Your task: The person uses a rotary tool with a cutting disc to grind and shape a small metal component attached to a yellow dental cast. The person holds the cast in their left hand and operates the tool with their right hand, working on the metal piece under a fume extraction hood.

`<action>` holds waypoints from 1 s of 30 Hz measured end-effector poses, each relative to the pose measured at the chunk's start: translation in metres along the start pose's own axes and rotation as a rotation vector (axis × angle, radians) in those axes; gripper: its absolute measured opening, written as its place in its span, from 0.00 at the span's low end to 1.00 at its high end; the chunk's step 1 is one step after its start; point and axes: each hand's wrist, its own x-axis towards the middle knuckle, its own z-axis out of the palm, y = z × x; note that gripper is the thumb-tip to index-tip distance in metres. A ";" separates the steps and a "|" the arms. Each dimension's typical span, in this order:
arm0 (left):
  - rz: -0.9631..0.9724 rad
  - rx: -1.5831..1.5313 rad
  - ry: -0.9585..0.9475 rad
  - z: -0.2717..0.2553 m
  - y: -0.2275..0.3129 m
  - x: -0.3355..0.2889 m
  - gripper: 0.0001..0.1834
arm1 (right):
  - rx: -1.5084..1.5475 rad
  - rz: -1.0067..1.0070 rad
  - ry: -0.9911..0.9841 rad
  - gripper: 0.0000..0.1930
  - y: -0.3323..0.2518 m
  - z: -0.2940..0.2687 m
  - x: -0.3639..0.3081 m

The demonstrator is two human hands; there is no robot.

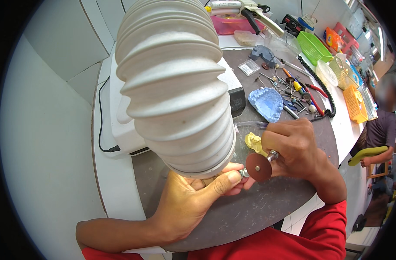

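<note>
My left hand (193, 201) pinches a small metallic piece (244, 173) between thumb and fingers, just below the mouth of a white corrugated hose (180, 99). My right hand (293, 145) is closed around a rotary handpiece (272, 156), mostly hidden by the fingers. A round brown cutting disc (257, 168) is mounted on its tip. The disc's left edge is beside the metallic piece; whether they touch I cannot tell. Just beyond my right hand's fingers lies a yellow molded piece (253, 142), partly covered. Farther back sits a blue dental cast (267, 105).
Loose burs and small tools (295, 93) lie scattered right of the blue cast. A grey dental cast (264, 53) rests behind. A black coiled cord (325, 82) runs along the right, near green (314, 47) and orange baskets (355, 104). Another person (379, 125) is at far right.
</note>
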 end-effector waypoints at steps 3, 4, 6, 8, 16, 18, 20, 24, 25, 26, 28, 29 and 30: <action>-0.003 0.001 0.013 0.001 0.000 -0.001 0.10 | 0.005 -0.009 0.008 0.27 -0.001 0.001 0.000; -0.003 -0.001 0.027 0.001 0.000 -0.001 0.10 | 0.007 -0.002 0.014 0.27 -0.001 0.001 0.001; -0.016 -0.009 0.021 0.001 0.001 -0.001 0.10 | 0.005 -0.001 0.016 0.27 -0.001 0.000 0.001; -0.021 -0.013 0.018 0.001 0.001 -0.001 0.10 | 0.006 -0.020 0.008 0.27 0.000 0.001 -0.001; -0.030 -0.012 0.001 0.001 0.003 -0.001 0.10 | 0.009 -0.020 0.022 0.27 0.000 0.001 0.001; -0.034 -0.005 0.006 0.002 0.005 0.000 0.10 | 0.006 -0.015 0.032 0.27 -0.001 0.001 0.001; -0.033 -0.003 0.003 0.002 0.004 0.000 0.10 | 0.003 -0.001 0.034 0.28 -0.001 -0.001 0.002; -0.026 -0.005 -0.006 0.002 0.004 0.000 0.11 | 0.002 -0.002 0.033 0.28 0.000 0.000 0.001; -0.026 -0.003 -0.005 0.002 0.005 -0.001 0.11 | 0.000 -0.002 0.032 0.28 -0.001 0.000 0.001; -0.029 -0.008 -0.006 0.002 0.004 -0.001 0.11 | -0.002 -0.003 0.030 0.28 -0.001 0.000 0.001; -0.036 -0.016 -0.009 0.002 0.004 0.000 0.11 | -0.007 -0.032 0.023 0.28 0.001 0.002 -0.001; -0.039 -0.013 -0.007 0.002 0.004 0.000 0.11 | -0.008 -0.048 0.020 0.28 0.001 0.003 -0.001; -0.041 -0.010 -0.005 0.001 0.004 -0.001 0.11 | -0.009 -0.040 0.025 0.28 0.001 0.002 0.000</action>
